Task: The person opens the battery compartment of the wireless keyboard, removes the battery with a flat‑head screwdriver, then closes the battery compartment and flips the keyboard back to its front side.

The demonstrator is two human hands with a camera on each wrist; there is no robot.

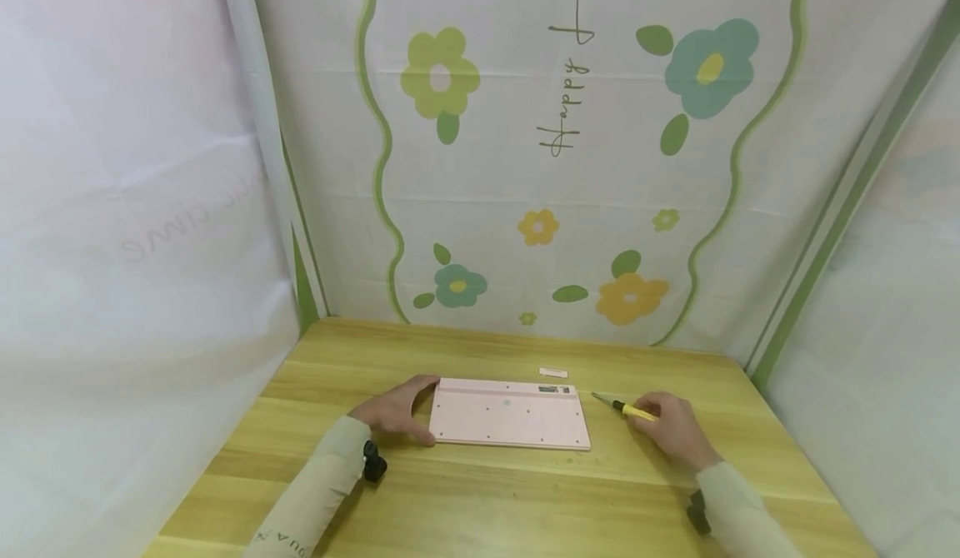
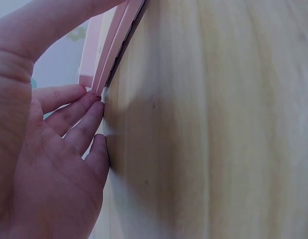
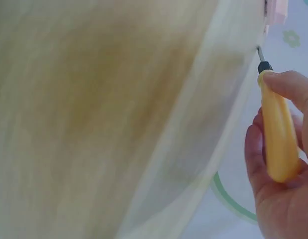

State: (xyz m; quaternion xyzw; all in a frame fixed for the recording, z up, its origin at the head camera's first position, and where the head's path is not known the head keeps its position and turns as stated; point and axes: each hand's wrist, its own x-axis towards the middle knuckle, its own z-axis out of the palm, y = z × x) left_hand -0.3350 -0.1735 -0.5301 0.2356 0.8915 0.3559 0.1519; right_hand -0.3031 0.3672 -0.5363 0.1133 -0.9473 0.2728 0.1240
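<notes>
1 pink keyboard [image 1: 502,418], underside up, lay on wooden table [image 1: 480,495]. My left hand [image 1: 394,411]: fingers spread, touching its left end. My right hand [image 1: 672,427]: pinched 1 yellow-handled screwdriver [image 1: 636,411], tip near keyboard, apart. Judged best: firm brace, shaft upright.

Keyboard [image 1: 480,425]: pink plastic by the look, smooth, matt. Small cover [image 1: 553,373] just beyond keyboard: plastic look, finish too small to tell. Screwdriver [image 1: 633,411] right of keyboard: handle [image 3: 279,134] smooth yellow plastic, slight sheen; shaft [image 3: 261,55] bare metal. Table [image 1: 465,500] under keyboard: wood grain, smooth, low sheen. Curtain [image 1: 487,175] behind keyboard: printed cloth, matt, creased. Sleeves [image 1: 318,483] left and right of keyboard: pale cloth, matt, soft folds.
</notes>
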